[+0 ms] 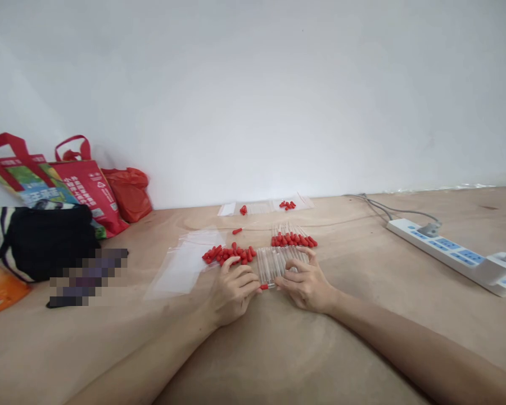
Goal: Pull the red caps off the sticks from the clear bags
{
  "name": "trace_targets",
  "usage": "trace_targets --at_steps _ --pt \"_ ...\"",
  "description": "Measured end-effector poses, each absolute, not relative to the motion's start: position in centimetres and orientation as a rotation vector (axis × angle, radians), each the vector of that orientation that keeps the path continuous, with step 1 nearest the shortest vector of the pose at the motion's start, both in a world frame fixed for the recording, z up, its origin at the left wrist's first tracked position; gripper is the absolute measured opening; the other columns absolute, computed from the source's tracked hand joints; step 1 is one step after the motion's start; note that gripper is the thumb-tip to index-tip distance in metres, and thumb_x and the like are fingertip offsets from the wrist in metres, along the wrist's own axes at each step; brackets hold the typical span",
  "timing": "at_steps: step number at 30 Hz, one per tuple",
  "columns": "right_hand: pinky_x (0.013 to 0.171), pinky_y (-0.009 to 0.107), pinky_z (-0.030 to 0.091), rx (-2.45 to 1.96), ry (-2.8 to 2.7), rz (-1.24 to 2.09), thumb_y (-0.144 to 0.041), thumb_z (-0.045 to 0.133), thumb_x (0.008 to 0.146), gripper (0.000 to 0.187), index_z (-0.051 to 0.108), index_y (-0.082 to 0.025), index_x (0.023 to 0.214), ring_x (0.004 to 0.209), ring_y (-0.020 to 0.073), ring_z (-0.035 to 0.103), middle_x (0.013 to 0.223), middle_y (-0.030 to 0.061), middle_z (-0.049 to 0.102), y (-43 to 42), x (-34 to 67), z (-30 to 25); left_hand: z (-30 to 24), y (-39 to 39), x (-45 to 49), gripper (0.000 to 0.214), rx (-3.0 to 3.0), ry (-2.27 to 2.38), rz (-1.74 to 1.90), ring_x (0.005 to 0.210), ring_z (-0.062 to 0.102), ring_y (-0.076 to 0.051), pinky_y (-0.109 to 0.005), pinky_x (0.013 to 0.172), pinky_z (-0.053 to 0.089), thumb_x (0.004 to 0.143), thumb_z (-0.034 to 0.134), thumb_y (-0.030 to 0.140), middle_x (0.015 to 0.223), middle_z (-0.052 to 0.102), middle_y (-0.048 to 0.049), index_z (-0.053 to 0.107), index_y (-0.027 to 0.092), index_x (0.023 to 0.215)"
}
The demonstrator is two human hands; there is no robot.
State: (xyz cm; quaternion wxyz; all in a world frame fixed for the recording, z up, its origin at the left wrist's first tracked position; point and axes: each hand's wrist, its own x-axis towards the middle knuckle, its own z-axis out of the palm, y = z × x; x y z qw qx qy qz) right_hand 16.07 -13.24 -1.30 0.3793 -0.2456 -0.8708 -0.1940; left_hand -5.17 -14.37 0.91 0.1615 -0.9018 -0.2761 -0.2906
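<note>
My left hand [236,291] pinches a red rubber bulb [263,287] between thumb and finger. Between my two hands, a clear dropper tube [272,286] lies level, its left end at the bulb; whether it is inside the bulb I cannot tell. The fingertips of my right hand [307,284] close on the tube's other end. Just beyond lies a row of clear tubes [274,261], partly covered by my right fingers. A pile of loose red bulbs [230,254] is by my left fingers. Behind the row, several droppers [294,239] with red bulbs lie side by side.
Clear plastic bags [185,261] lie left of the bulbs. Bags with more red pieces [287,205] lie by the wall, and one bulb [236,230] sits alone. A power strip [442,247] is on the right; shopping bags [88,188] and a black bag [53,239] stand left.
</note>
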Motion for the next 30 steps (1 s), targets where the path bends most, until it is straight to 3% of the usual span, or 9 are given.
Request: trace_targets --at_steps 13,22,30 --pt "0.092 0.041 0.019 -0.641 -2.164 -0.385 -0.022 0.044 0.082 0.017 0.061 -0.022 0.077 0.072 0.0126 0.052 0.055 -0.0044 0.059 -13.1 17.4 -1.5 0.6 -14.2 -6.5 0.018 -2.601 -0.794 -0.927 0.074 0.056 -0.014 -0.036 0.083 0.037 0.082 0.044 0.015 0.071 0.064 0.0006 0.056 0.019 0.069" --pt "0.078 0.032 0.026 -1.174 -1.894 -0.232 -0.029 0.046 0.083 0.021 0.066 -0.025 0.085 0.068 0.0126 0.053 0.069 0.0 0.066 -10.7 18.2 -2.3 1.2 -12.4 -11.2 0.021 -2.205 -1.363 -1.27 0.074 0.053 -0.015 -0.028 0.065 0.047 0.082 0.043 0.026 0.08 0.052 -0.0057 0.061 0.017 0.089" --pt "0.078 0.032 0.025 -1.26 -1.905 -0.361 -0.021 0.044 0.079 0.022 0.065 -0.024 0.088 0.073 0.0148 0.055 0.073 0.0007 0.065 -10.6 16.9 -2.6 0.4 -8.8 -13.2 0.035 -2.025 -1.803 -1.503 0.057 0.05 -0.012 -0.025 0.054 0.046 0.071 0.05 0.033 0.072 0.051 -0.0014 0.052 0.013 0.1"
